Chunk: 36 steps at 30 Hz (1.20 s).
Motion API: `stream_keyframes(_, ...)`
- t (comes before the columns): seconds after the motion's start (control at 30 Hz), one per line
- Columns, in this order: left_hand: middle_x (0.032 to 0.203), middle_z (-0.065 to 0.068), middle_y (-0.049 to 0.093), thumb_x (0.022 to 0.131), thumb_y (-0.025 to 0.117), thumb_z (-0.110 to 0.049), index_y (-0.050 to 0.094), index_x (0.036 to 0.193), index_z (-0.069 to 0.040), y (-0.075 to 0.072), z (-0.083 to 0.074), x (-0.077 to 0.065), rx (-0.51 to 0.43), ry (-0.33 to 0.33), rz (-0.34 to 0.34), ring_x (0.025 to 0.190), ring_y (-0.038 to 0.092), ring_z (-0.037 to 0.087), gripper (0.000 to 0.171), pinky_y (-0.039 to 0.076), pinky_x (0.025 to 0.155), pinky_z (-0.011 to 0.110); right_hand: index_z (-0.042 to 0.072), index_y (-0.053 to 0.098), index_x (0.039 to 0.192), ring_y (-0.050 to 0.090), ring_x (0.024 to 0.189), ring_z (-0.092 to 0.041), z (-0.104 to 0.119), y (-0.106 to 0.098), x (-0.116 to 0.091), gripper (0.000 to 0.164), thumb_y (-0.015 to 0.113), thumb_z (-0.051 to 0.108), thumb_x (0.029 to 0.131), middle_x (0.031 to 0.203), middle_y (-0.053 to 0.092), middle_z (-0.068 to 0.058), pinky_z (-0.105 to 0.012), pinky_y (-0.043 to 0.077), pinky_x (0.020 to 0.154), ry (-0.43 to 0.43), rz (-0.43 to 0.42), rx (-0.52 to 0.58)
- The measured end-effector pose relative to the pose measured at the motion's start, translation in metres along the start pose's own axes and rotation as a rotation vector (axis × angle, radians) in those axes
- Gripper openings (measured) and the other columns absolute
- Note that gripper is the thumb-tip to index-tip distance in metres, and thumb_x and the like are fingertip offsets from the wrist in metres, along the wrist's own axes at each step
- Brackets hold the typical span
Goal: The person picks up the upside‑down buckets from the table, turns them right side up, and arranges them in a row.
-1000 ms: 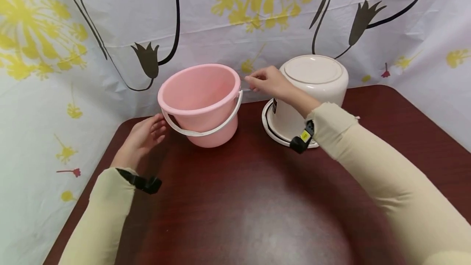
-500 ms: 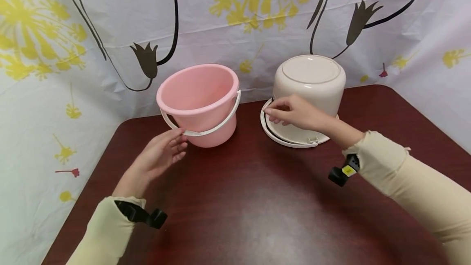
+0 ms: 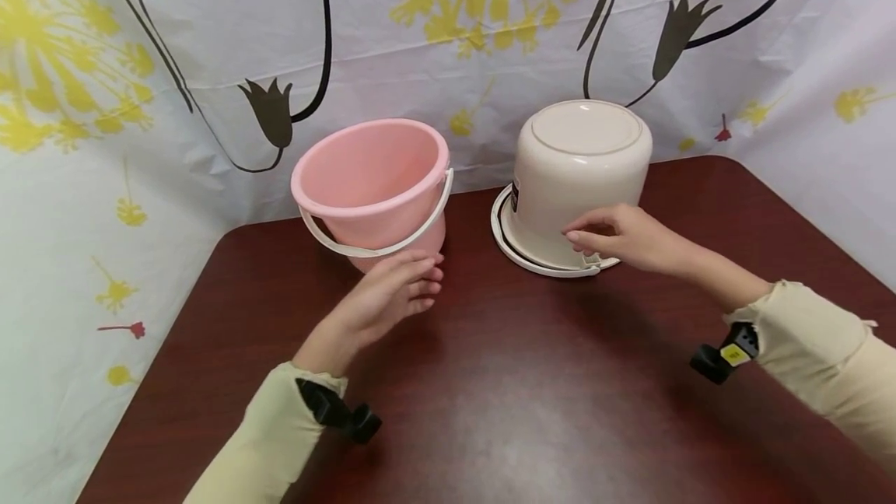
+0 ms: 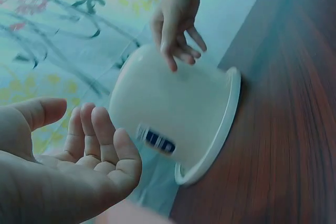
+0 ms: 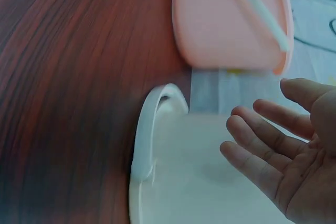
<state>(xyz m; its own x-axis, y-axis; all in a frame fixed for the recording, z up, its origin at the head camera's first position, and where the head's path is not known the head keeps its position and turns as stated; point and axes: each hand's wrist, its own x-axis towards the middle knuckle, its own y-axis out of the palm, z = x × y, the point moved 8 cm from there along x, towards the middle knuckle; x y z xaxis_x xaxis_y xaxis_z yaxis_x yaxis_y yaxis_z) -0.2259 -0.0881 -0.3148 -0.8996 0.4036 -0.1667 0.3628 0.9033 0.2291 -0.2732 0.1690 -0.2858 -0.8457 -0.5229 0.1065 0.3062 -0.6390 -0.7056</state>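
A pink bucket [image 3: 374, 216] stands upright at the back left, its white handle [image 3: 413, 239] hanging across the front. To its right a cream bucket [image 3: 581, 177] sits upside down, its handle [image 3: 518, 255] lying round the rim on the table. My left hand [image 3: 371, 306] is in front of the pink bucket, holding nothing, and covers part of its base. In the left wrist view its fingers are relaxed and slightly bent. My right hand [image 3: 630, 239] hovers before the cream bucket, fingers loose; the right wrist view shows nothing held. Whether it touches the bucket I cannot tell.
The dark red wooden table [image 3: 448, 411] has rounded back corners. A white flower-printed cloth [image 3: 392, 45] hangs behind and at both sides, close behind the buckets. Small black cameras are strapped to both wrists.
My left hand has moved right, from beside the pink bucket to its front. The right hand has come from between the buckets, down and right, to the cream bucket's front. Both buckets have stayed put.
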Motion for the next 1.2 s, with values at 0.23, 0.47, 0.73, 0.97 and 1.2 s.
stream_keyframes(0.23,0.089,0.005,0.055,0.094,0.047,-0.01,0.049,0.114,0.001,0.036,0.007,0.039,-0.012,-0.001,0.053,0.078,0.054,0.013,0.023,0.044,0.071,0.027,-0.001,0.062,0.113,0.063,0.08,-0.017,-0.037,-0.016,-0.017,0.028,0.057,0.018,0.092,0.101,0.065,-0.015,-0.033,0.052,0.067,0.066,-0.015,-0.007)
stream_keyframes(0.47,0.093,0.006,0.057,0.093,0.052,-0.012,0.052,0.116,0.001,0.051,0.02,0.076,0.099,-0.029,0.009,0.084,0.055,0.018,0.026,0.045,0.078,0.034,-0.002,0.06,0.114,0.062,0.078,-0.02,-0.078,-0.032,-0.027,0.032,0.058,0.019,0.091,0.094,0.065,-0.015,-0.028,0.052,0.066,0.137,-0.028,-0.025)
stream_keyframes(0.73,0.102,0.015,0.057,0.09,0.056,-0.013,0.056,0.112,0.0,0.049,0.018,0.109,0.506,0.058,-0.038,0.099,0.054,0.032,0.026,0.045,0.081,0.035,0.003,0.065,0.111,0.057,0.089,-0.021,-0.105,-0.045,-0.024,0.032,0.064,0.024,0.087,0.102,0.065,-0.013,-0.027,0.046,0.068,0.144,-0.032,-0.269)
stream_keyframes(0.97,0.096,0.011,0.059,0.085,0.062,-0.011,0.059,0.107,0.002,0.047,0.014,0.134,0.714,0.145,-0.042,0.086,0.054,0.017,0.025,0.041,0.069,0.019,0.0,0.066,0.104,0.063,0.082,-0.023,-0.12,-0.049,-0.015,0.026,0.069,0.011,0.082,0.089,0.068,-0.011,-0.029,0.048,0.064,0.123,0.02,-0.308)
stream_keyframes(1.2,0.108,0.014,0.058,0.082,0.065,-0.009,0.058,0.105,0.003,0.059,0.019,0.151,0.954,0.213,0.043,0.098,0.055,0.025,0.027,0.042,0.079,0.02,0.0,0.069,0.097,0.064,0.082,-0.024,-0.129,-0.049,-0.004,0.019,0.07,0.006,0.079,0.088,0.068,-0.011,-0.029,0.049,0.066,0.133,0.068,-0.322)
